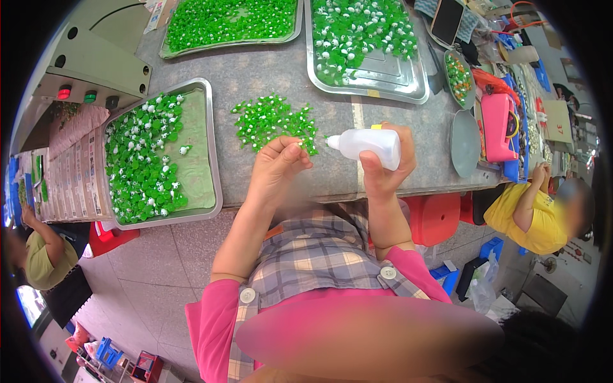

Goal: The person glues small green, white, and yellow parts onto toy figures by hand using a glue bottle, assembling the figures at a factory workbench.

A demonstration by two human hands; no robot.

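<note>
My right hand [394, 165] is wrapped round a translucent white squeeze bottle [369, 145], tipped on its side with the nozzle toward my left hand. My left hand [279, 165] is closed in a pinch just left of the nozzle; a tiny pale bit shows at its fingertips, too small to name. Beyond that hand, a loose pile of small green and white pieces [271, 120] lies on the grey tabletop [246, 76]. Nozzle and fingertips are apart.
Metal trays of green pieces with white balls stand at left [214, 159], far left [230, 43] and far right [424, 89]. At right are a grey-green dish [464, 143], a pink container [498, 127] and a phone [447, 22]. A control box [96, 60] overhangs the left. Other people sit at both sides.
</note>
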